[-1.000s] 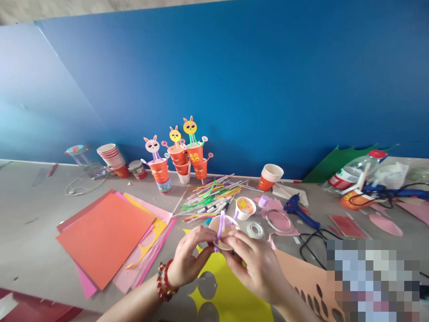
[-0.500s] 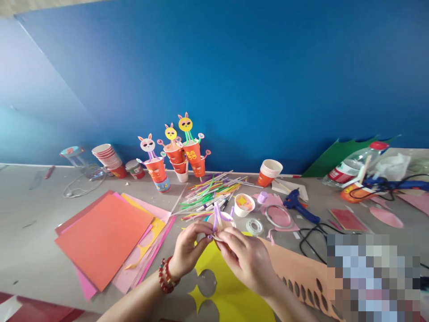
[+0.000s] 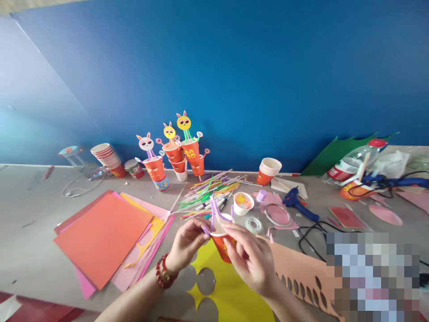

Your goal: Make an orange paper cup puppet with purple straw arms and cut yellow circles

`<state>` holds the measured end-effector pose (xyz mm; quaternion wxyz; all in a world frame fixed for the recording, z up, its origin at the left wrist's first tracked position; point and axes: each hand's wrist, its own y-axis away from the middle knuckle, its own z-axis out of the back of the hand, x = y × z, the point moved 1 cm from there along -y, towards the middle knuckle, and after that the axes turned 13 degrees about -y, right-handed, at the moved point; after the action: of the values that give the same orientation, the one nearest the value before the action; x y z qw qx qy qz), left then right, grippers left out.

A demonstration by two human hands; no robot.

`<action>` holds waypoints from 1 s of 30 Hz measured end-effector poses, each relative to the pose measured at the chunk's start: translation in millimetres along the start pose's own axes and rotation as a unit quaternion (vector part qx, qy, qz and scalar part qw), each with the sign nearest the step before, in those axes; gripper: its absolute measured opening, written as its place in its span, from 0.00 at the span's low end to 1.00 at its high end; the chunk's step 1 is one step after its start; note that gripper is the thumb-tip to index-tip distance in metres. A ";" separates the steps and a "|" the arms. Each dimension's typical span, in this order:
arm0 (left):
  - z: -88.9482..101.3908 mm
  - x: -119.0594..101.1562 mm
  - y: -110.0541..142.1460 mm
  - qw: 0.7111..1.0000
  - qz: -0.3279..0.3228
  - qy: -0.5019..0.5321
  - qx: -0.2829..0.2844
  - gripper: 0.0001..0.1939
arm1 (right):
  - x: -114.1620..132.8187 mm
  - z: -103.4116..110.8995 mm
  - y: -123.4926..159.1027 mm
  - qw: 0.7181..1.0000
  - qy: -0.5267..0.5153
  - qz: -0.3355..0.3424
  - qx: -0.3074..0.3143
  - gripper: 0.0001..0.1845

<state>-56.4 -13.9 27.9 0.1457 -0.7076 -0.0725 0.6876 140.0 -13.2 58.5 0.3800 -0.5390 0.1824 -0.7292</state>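
Observation:
A red paper cup (image 3: 222,248) with a white rim is between my hands, above the yellow paper. Purple straws (image 3: 213,213) rise out of its mouth, and one bends outward over the rim on each side. My left hand (image 3: 188,243), wearing red bead bracelets, pinches the end of the purple straw on the left. At the cup's right side, my right hand (image 3: 250,256) grips the rim with its fingertips; part of the cup is hidden behind it. A yellow sheet (image 3: 231,290) with round cutouts lies below.
Finished rabbit-faced cups (image 3: 154,169) stand against the blue wall. Loose straws (image 3: 211,190), a paper tub (image 3: 243,203), a tape roll (image 3: 254,225) and a glue gun (image 3: 298,203) with a black cable lie beyond my hands. Coloured paper (image 3: 103,237) is stacked at left.
The cup's red side has come into view below the rim. My left hand has shifted slightly left, and my right fingers have moved apart from it along the rim.

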 end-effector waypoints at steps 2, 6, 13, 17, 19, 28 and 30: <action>3.2 1.3 -0.9 0.999 0.028 0.042 -0.004 0.06 | -3.8 5.4 1.8 0.997 -0.032 -0.010 -0.068 0.20; 7.2 8.5 -2.1 0.991 0.059 0.117 -0.008 0.10 | -20.3 13.7 -2.2 0.979 -0.087 -0.120 -0.139 0.16; 7.0 17.9 -4.4 0.987 0.081 0.137 0.002 0.10 | -33.7 -8.2 -4.7 0.918 -0.277 -0.281 0.038 0.32; 6.9 16.8 -5.0 0.988 0.073 0.137 0.002 0.10 | -33.0 -18.0 -0.9 0.908 -0.318 -0.273 0.027 0.33; 6.3 15.1 -5.2 0.988 0.068 0.139 0.009 0.10 | -34.4 -19.4 1.0 0.908 -0.320 -0.271 0.026 0.35; 4.2 14.9 -5.6 0.987 0.049 0.150 0.012 0.09 | -36.7 -24.6 4.3 0.918 -0.316 -0.239 0.008 0.36; 4.3 14.8 -5.9 0.989 0.050 0.143 0.006 0.10 | -35.6 -25.0 3.5 0.925 -0.304 -0.229 0.006 0.36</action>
<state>-59.4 -3.4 15.6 0.1245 -0.8002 -0.0109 0.5866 122.8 7.7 24.2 0.2430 -0.7598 -0.0751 -0.5983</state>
